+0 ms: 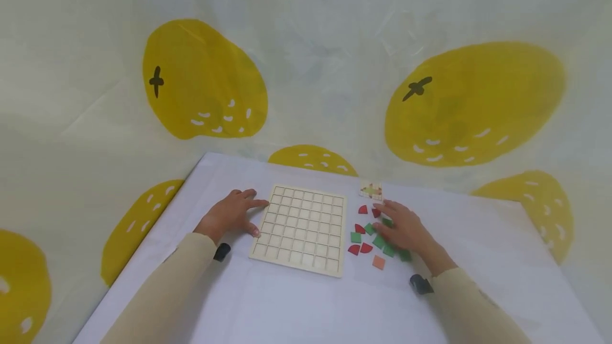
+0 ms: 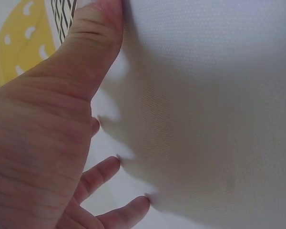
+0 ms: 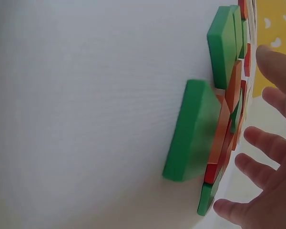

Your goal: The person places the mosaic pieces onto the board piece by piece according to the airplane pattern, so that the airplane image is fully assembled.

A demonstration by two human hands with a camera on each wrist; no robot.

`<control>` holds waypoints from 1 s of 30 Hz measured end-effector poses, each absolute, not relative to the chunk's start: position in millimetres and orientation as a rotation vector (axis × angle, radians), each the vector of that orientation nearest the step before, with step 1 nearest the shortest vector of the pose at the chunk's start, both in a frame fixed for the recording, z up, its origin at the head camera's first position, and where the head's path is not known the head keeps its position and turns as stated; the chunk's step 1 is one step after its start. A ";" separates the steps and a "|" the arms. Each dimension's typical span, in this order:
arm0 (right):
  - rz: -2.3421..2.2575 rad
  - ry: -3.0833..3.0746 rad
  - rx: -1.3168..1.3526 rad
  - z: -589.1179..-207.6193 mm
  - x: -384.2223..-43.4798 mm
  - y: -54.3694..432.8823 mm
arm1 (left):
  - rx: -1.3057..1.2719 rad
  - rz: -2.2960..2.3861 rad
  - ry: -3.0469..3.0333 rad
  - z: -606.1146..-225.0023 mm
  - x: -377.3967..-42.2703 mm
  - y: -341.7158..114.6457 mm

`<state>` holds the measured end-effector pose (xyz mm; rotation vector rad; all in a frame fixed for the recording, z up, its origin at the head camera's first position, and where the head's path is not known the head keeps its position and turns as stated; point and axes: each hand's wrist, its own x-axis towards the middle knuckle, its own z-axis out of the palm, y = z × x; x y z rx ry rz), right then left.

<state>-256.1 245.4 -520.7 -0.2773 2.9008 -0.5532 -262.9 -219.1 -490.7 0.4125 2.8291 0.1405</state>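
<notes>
A pale wooden board [image 1: 302, 227] with a grid of square recesses lies on the white table. My left hand [image 1: 231, 214] is at its left edge, thumb and forefinger stretched out to the rim; the other fingers touch the tabletop in the left wrist view. Right of the board lie loose pieces: green squares [image 1: 356, 237], red quarter-rounds [image 1: 354, 250] and an orange square [image 1: 379, 263]. Over these pieces spreads my right hand [image 1: 405, 230], fingers loosely extended, hiding some of them. Close to the right wrist camera, a thick green piece [image 3: 187, 136] stands apart from the fingers.
A small patterned card [image 1: 371, 190] lies beyond the pieces, near the table's back edge. Behind the table hangs a pale cloth [image 1: 325, 68] printed with large yellow fruit. White tabletop [image 1: 287, 307] extends in front of the board.
</notes>
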 end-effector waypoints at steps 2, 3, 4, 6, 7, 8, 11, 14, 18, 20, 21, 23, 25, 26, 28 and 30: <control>-0.588 2.874 -0.237 -520.9 -258.0 245.7 | 0.401 0.132 2.817 -489.6 -263.4 -218.2; -0.613 2.861 -0.213 -521.0 -259.2 245.5 | 0.403 0.127 2.815 -489.3 -263.7 -217.7; -0.634 2.853 -0.194 -521.0 -260.6 245.4 | 0.402 0.122 2.813 -489.0 -264.1 -217.2; -0.660 2.853 -0.170 -521.0 -263.9 245.3 | 0.407 0.113 2.812 -488.2 -264.7 -216.2; -0.668 2.857 -0.164 -520.8 -265.6 245.3 | 0.408 0.111 2.812 -487.8 -264.9 -215.7; -0.676 2.862 -0.152 -520.9 -267.4 245.5 | 0.414 0.109 2.815 -487.6 -265.1 -215.3; -0.673 2.875 -0.137 -520.3 -271.8 246.2 | 0.413 0.108 2.811 -487.0 -265.5 -214.5; -0.693 2.860 -0.095 -519.8 -275.0 246.7 | 0.398 0.106 2.808 -487.2 -264.7 -214.5; -0.704 2.850 -0.071 -518.8 -278.3 246.1 | 0.365 0.108 2.811 -487.4 -262.9 -215.0; -0.698 2.853 -0.059 -517.6 -278.4 246.0 | 0.366 0.111 2.814 -487.5 -262.6 -214.9; -0.694 2.854 -0.048 -516.7 -278.2 245.8 | 0.371 0.113 2.815 -487.6 -262.8 -214.9; -0.692 2.851 -0.004 -515.5 -277.8 245.1 | 0.382 0.115 2.816 -488.1 -263.6 -214.8; -0.690 2.857 0.025 -514.6 -277.1 243.9 | 0.389 0.118 2.814 -489.0 -264.4 -215.4; -0.694 2.858 0.046 -514.4 -277.0 243.0 | 0.389 0.120 2.812 -490.1 -265.2 -215.7; -0.691 2.869 0.071 -513.6 -276.0 240.8 | 0.387 0.124 2.810 -492.3 -266.3 -216.7; -0.677 2.887 0.083 -513.4 -275.3 238.6 | 0.382 0.127 2.807 -494.5 -267.1 -217.6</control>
